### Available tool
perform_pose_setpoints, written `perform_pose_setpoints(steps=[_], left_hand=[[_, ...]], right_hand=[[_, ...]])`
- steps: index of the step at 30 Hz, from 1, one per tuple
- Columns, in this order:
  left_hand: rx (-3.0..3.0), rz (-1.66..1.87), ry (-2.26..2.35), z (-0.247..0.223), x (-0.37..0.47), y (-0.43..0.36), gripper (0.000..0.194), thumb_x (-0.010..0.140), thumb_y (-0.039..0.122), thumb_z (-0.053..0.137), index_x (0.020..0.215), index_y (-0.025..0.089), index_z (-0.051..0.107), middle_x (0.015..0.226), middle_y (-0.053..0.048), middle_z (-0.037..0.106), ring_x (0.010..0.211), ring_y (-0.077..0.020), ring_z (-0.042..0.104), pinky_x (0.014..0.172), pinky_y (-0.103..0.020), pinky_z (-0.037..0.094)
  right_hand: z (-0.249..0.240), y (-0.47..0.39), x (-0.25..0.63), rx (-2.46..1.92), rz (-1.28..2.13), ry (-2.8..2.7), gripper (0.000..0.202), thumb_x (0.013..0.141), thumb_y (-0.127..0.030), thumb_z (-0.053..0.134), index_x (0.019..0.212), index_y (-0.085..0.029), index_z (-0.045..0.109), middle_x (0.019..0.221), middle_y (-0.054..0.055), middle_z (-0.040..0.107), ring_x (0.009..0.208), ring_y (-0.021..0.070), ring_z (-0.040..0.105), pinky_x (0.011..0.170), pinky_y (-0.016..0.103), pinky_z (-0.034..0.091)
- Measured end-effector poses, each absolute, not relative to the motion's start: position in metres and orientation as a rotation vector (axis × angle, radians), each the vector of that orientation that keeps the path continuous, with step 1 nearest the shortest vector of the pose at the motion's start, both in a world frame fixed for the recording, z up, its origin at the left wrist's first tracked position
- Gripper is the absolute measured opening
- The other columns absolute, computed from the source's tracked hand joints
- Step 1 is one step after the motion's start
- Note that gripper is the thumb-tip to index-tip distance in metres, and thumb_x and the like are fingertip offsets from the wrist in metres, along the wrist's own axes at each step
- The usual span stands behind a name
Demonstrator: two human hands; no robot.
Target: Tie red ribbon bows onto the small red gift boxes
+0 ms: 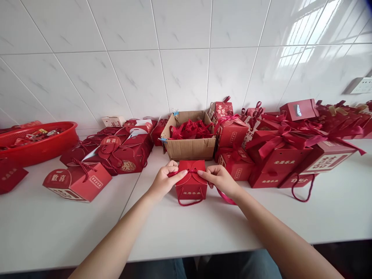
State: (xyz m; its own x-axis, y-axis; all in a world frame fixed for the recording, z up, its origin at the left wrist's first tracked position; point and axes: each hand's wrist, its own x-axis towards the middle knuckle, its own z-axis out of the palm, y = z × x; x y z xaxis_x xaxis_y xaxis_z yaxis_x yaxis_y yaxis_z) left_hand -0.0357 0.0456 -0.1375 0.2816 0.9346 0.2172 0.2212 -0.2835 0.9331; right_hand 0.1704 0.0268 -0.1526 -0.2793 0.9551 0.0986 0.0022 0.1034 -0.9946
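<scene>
A small red gift box [191,186] with gold characters and a rope handle stands upright on the white table before me. A red ribbon [226,197] crosses its top, and a loose length trails down on the right side. My left hand [168,176] is closed on the ribbon at the left of the box top, thumb laid along it. At the right of the top, my right hand [219,178] pinches the ribbon, with its thumb on the box flap. Just behind the box is an open cardboard carton [190,149] full of red ribbons [192,130].
Several red boxes [128,153] lie on the left, with one box [78,180] nearer me. Far left stands a red plastic basin [58,141] of small packets. Stacked ribboned boxes [273,162] fill the right. A tiled wall [186,77] closes off the back.
</scene>
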Motion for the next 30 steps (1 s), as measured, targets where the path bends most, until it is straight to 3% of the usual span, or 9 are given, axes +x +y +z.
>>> perform_pose_setpoints(steps=[15, 19, 30], left_hand=[[1.537, 1.053, 1.074, -0.14, -0.031, 0.044, 0.04, 0.07, 0.048, 0.07, 0.055, 0.016, 0.051, 0.083, -0.001, 0.043, 0.074, -0.0137, 0.048, 0.067, -0.026, 0.043], [1.422, 1.071, 1.043, -0.14, -0.032, 0.046, 0.043, 0.076, 0.054, 0.062, 0.058, 0.017, 0.05, 0.077, 0.0, 0.042, 0.068, -0.0121, 0.045, 0.06, -0.024, 0.043], [1.422, 0.998, 1.116, -0.141, -0.039, 0.052, 0.04, 0.073, 0.054, 0.064, 0.061, 0.018, 0.052, 0.067, 0.0, 0.049, 0.055, -0.0118, 0.047, 0.044, -0.023, 0.033]], right_hand=[[-0.151, 0.029, 0.176, -0.962, 1.351, -1.573, 0.05, 0.081, -0.052, 0.061, 0.051, -0.018, 0.041, 0.048, -0.005, 0.043, 0.048, 0.0067, 0.035, 0.05, 0.024, 0.025], [-0.151, 0.03, 0.178, -0.933, 1.373, -1.58, 0.049, 0.082, -0.05, 0.061, 0.05, -0.018, 0.043, 0.048, -0.005, 0.044, 0.048, 0.0073, 0.036, 0.052, 0.025, 0.026], [-0.151, 0.037, 0.189, -0.887, 1.396, -1.581, 0.044, 0.081, -0.044, 0.066, 0.05, -0.017, 0.047, 0.049, -0.005, 0.046, 0.052, 0.0084, 0.038, 0.058, 0.026, 0.031]])
